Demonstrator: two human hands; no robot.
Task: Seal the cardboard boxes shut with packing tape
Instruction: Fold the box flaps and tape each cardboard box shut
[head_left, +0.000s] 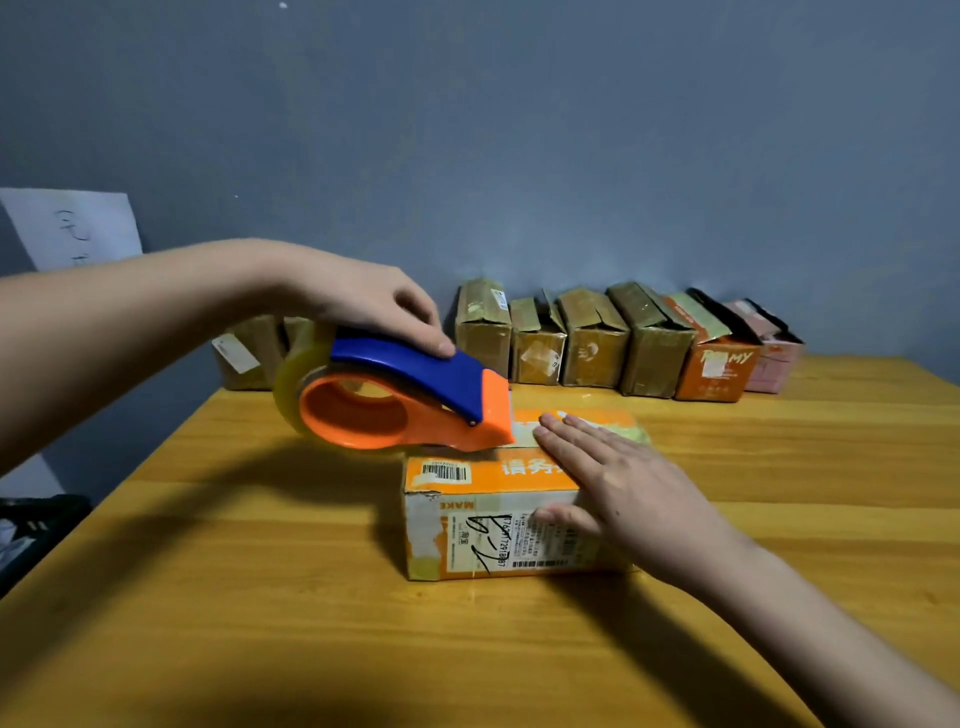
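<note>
Tape dispenser (400, 402), orange with a blue handle and a clear roll, sits under the left grip (363, 301), whose fingers curl over the handle and hold it. Its orange nose touches the top of the orange cardboard box (467, 499) at the left end, just left of the right grip's fingertips. That box lies on the wooden table (260, 597), below and right of the left grip. The right grip (618, 493) lies flat on the box top with fingers straight, pressing down, thumb over the near side against the shipping label (514, 545). Beyond both grips a row of cardboard boxes (592, 343) stands along the grey wall (519, 130), some with flaps raised.
</note>
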